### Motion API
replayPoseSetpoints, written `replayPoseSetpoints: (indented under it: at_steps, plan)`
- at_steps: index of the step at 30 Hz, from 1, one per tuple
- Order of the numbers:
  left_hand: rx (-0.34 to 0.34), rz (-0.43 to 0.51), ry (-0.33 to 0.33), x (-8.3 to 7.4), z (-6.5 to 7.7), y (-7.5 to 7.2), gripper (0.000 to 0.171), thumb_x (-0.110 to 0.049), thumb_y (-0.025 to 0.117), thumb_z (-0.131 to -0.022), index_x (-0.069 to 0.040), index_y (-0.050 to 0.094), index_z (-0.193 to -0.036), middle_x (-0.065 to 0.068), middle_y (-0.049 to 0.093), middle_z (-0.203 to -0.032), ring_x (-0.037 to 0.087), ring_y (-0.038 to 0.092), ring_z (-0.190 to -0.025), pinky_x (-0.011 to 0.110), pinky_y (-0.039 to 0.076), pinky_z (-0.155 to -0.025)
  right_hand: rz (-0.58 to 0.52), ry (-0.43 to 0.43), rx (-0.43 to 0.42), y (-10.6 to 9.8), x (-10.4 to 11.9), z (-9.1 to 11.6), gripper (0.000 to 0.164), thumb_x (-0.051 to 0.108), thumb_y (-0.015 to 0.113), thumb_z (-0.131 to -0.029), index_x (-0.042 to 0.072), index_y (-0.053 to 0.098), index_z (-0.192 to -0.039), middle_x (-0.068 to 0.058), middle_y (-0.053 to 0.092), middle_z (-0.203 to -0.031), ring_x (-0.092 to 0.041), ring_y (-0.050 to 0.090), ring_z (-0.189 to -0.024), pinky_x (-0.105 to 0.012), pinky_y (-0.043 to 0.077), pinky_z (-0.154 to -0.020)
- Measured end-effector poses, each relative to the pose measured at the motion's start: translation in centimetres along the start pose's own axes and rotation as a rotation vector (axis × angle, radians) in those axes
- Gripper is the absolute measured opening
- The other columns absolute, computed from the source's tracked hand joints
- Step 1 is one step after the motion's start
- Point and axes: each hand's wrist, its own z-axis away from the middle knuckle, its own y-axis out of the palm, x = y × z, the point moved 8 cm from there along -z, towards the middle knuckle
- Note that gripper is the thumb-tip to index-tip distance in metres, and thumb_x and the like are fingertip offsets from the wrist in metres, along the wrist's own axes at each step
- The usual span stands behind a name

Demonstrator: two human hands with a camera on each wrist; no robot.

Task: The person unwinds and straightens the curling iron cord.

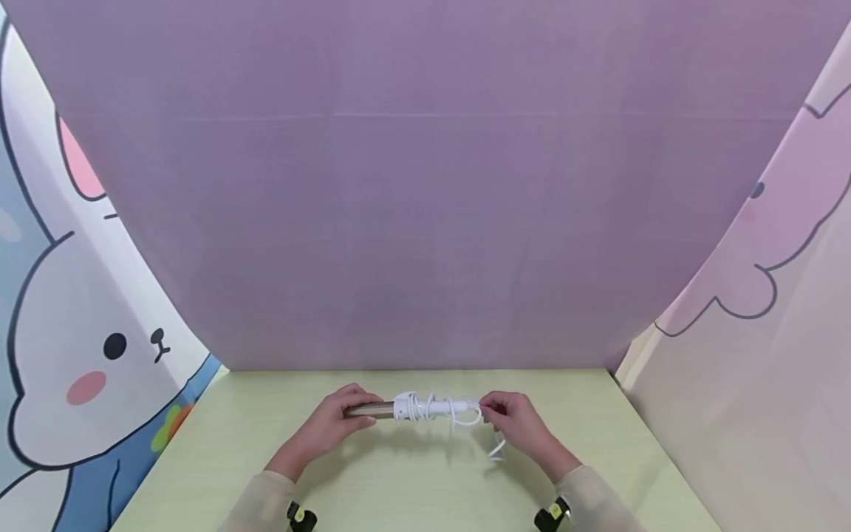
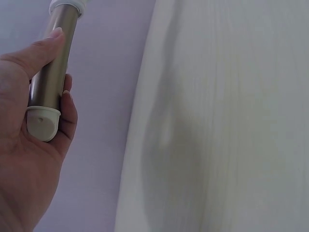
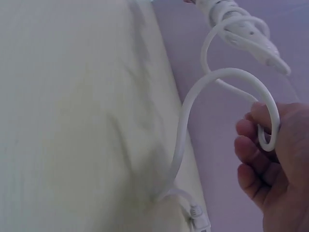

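Note:
A curling iron with a white handle (image 1: 402, 407) and a bronze barrel (image 2: 50, 79) is held level above the table. My left hand (image 1: 332, 421) grips the barrel, thumb on one side and fingers round the other; its white end cap (image 2: 43, 123) shows by the palm. The white cord (image 3: 182, 130) is wound in several loose loops round the handle. My right hand (image 1: 521, 425) pinches the cord just beyond the handle's end. Below that hand the cord's free part hangs in a curve, with the plug (image 3: 199, 221) at the lower edge of the right wrist view.
A pale wood-grain table (image 1: 425, 488) lies under both hands. A purple backdrop (image 1: 425, 222) rises from its far edge. Cartoon-printed cloths stand at the left (image 1: 100, 295) and right (image 1: 751, 369).

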Motion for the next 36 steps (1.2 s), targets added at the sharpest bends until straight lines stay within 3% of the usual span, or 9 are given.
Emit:
replayPoseSetpoints:
  at_steps: [7,14,21,24,30,36]
  plan:
    - [-0.021,-0.006,0.01,-0.3,-0.1,-0.1,0.034,-0.021,0.084,-0.101,-0.027,0.079,-0.134,0.011,0.07,-0.123,0.016,0.063,-0.099,0.031,0.054,-0.087,0.029,-0.007,0.175,2.2,0.0,1.0,0.014,0.012,0.079,-0.104,-0.001,0.079,-0.099,-0.02,0.071,-0.083,-0.005,0.056,-0.066,-0.019,0.047,-0.058]
    - [-0.048,-0.025,0.006,-0.2,-0.1,-0.4,0.034,-0.02,0.085,-0.1,-0.028,0.079,-0.133,0.002,0.07,-0.12,0.016,0.063,-0.099,0.031,0.054,-0.087,0.018,-0.069,0.23,3.4,1.1,1.8,0.013,0.014,0.08,-0.103,0.001,0.082,-0.106,-0.001,0.074,-0.086,-0.004,0.061,-0.071,-0.021,0.053,-0.063]
    - [-0.054,-0.028,-0.007,0.3,-0.1,-0.5,0.034,-0.023,0.085,-0.1,-0.029,0.079,-0.133,-0.002,0.07,-0.121,0.016,0.064,-0.1,0.031,0.054,-0.087,-0.039,-0.083,0.267,4.0,2.0,2.5,0.013,0.014,0.08,-0.103,0.001,0.081,-0.106,-0.016,0.075,-0.088,-0.003,0.061,-0.07,-0.021,0.055,-0.063]
    - [-0.054,-0.03,-0.017,0.4,-0.2,-0.5,0.034,-0.022,0.085,-0.1,-0.029,0.079,-0.133,-0.003,0.07,-0.12,0.016,0.064,-0.1,0.031,0.054,-0.087,-0.041,-0.103,0.269,4.0,2.7,2.7,0.014,0.016,0.08,-0.104,0.003,0.082,-0.106,-0.016,0.075,-0.089,-0.002,0.061,-0.071,-0.021,0.055,-0.063]
    - [-0.043,-0.05,-0.026,0.7,-0.2,-0.2,0.035,-0.02,0.085,-0.1,-0.027,0.079,-0.133,0.004,0.07,-0.122,0.015,0.064,-0.1,0.031,0.054,-0.087,-0.05,-0.198,0.215,3.0,4.7,2.9,0.005,0.016,0.079,-0.104,0.013,0.084,-0.104,-0.004,0.076,-0.088,-0.002,0.062,-0.074,-0.024,0.057,-0.063]
    - [-0.031,-0.048,-0.014,0.9,-0.1,0.0,0.034,-0.02,0.086,-0.1,-0.024,0.079,-0.133,0.011,0.071,-0.123,0.016,0.064,-0.099,0.031,0.054,-0.087,-0.14,-0.239,0.106,0.9,6.1,2.5,0.008,0.008,0.078,-0.104,0.002,0.082,-0.106,-0.006,0.076,-0.086,-0.003,0.062,-0.071,-0.025,0.056,-0.06]
